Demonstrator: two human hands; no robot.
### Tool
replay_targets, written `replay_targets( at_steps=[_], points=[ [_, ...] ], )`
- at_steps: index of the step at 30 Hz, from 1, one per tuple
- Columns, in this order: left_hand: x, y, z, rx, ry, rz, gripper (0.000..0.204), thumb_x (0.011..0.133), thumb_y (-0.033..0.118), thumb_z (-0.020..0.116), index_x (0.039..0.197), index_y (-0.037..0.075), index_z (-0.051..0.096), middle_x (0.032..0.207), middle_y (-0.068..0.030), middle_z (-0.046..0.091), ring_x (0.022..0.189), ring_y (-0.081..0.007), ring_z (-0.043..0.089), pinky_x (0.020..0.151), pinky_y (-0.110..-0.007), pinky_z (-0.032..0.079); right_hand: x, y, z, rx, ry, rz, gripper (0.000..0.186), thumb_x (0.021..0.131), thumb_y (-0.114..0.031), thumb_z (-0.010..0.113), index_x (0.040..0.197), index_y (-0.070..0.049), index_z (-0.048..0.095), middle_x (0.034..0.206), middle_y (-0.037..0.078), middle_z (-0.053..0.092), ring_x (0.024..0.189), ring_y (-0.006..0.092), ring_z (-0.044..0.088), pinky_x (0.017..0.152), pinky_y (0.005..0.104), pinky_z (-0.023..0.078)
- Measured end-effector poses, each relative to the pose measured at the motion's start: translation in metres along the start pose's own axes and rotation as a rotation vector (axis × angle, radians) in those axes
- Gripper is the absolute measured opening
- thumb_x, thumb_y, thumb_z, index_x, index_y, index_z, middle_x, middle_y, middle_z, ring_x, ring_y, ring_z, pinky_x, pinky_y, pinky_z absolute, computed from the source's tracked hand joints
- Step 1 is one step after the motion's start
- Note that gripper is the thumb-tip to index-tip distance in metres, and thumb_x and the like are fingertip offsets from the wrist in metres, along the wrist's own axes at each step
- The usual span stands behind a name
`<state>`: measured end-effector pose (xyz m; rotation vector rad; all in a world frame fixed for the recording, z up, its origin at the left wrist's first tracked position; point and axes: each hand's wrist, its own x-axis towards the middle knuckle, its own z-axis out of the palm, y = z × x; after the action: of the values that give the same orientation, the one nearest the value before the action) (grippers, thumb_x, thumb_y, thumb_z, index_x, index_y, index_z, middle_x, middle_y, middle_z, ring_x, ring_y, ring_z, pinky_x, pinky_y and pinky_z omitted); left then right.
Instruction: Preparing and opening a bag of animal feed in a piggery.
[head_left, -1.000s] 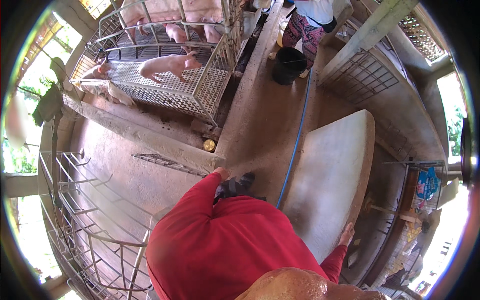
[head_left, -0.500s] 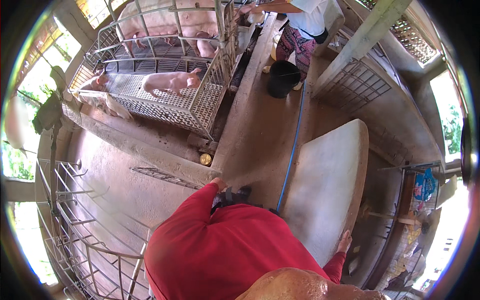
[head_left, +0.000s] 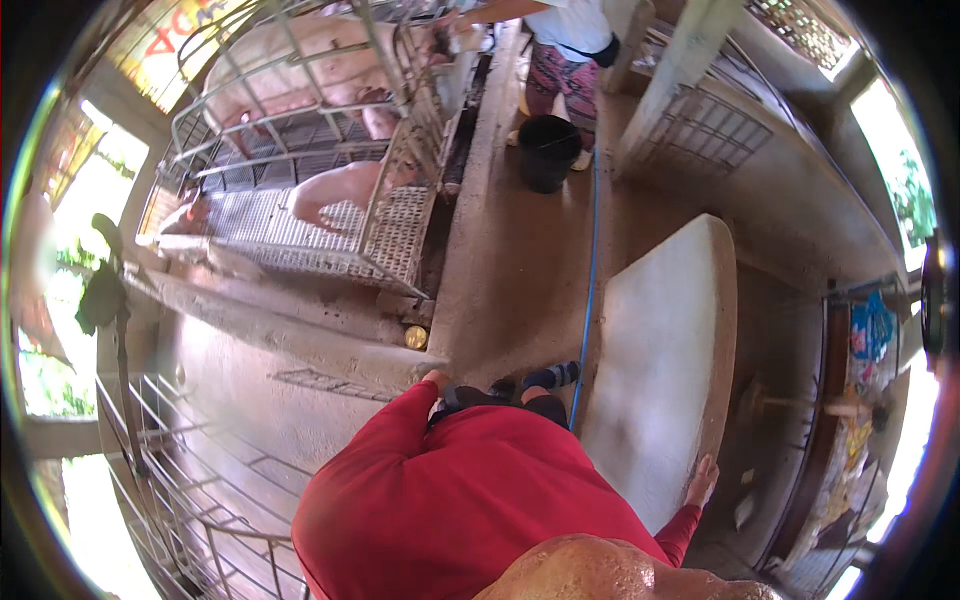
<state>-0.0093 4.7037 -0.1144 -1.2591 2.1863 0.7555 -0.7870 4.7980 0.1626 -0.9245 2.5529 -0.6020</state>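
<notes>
Near the end of a low concrete wall (head_left: 320,328), my left hand (head_left: 436,379) sits small beside my red sleeve, its fingers too indistinct to read. My right hand (head_left: 702,480) rests with extended fingers against the edge of a curved white concrete partition (head_left: 650,350). My feet in dark footwear (head_left: 548,376) show below my body, beside a blue hose (head_left: 594,250) running along the brown walkway floor (head_left: 505,280). A round yellow tin (head_left: 416,337) lies by the low wall's corner.
A co-worker (head_left: 565,55) stands in the walkway reaching toward a raised metal pen (head_left: 400,250) with a sow (head_left: 285,70) and piglets (head_left: 330,190), behind a black bucket (head_left: 545,150). Curved metal railings (head_left: 200,500) stand at left, a concrete post (head_left: 668,90) at right.
My foot has stepped out to the right beside the hose, and the view has shifted slightly. The co-worker's arm has come up toward the pen. A piglet in the pen has moved.
</notes>
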Motion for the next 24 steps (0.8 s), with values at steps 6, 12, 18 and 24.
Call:
replay_targets(
  at_steps=[6, 12, 18, 24],
  points=[
    [0.037, -0.011, -0.055, -0.285, 0.058, -0.032, 0.026, 0.087, 0.032, 0.065, 0.103, 0.015, 0.078, 0.104, -0.0119, 0.076, 0.097, -0.0325, 0.074, 0.08, -0.046, 0.059, 0.002, -0.048, -0.01, -0.116, 0.032, 0.137, 0.087, 0.098, -0.067, 0.052, 0.148, 0.003, 0.046, 0.149, 0.025, 0.051, 0.14, 0.0395, 0.047, 0.115, 0.0447, 0.037],
    [0.125, -0.016, -0.148, -0.587, -0.042, -0.235, 0.019, 0.095, 0.024, 0.06, 0.097, 0.011, 0.072, 0.081, -0.0068, 0.07, 0.066, -0.0209, 0.068, 0.056, -0.038, 0.055, 0.017, -0.07, -0.025, -0.21, -0.061, 0.178, 0.083, 0.098, -0.066, 0.053, 0.149, 0.0, 0.047, 0.151, 0.024, 0.049, 0.14, 0.0392, 0.047, 0.115, 0.0453, 0.038],
    [0.219, -0.018, -0.223, -0.677, 0.06, -0.192, 0.038, 0.09, 0.036, 0.066, 0.117, 0.009, 0.074, 0.118, -0.0148, 0.071, 0.111, -0.0332, 0.066, 0.097, -0.046, 0.053, 0.049, -0.038, -0.023, -0.058, -0.131, 0.181, 0.076, 0.102, -0.05, 0.058, 0.152, 0.005, 0.041, 0.157, 0.024, 0.042, 0.144, 0.0359, 0.043, 0.12, 0.0422, 0.033],
    [0.233, 0.063, -0.38, -0.777, 0.175, -0.296, 0.042, 0.089, 0.041, 0.067, 0.112, 0.006, 0.074, 0.114, -0.0196, 0.072, 0.113, -0.0378, 0.066, 0.097, -0.047, 0.052, 0.075, -0.07, -0.021, -0.202, -0.301, 0.223, 0.082, 0.103, -0.054, 0.052, 0.156, 0.004, 0.032, 0.163, 0.026, 0.031, 0.15, 0.0369, 0.033, 0.123, 0.042, 0.03]
  ],
)
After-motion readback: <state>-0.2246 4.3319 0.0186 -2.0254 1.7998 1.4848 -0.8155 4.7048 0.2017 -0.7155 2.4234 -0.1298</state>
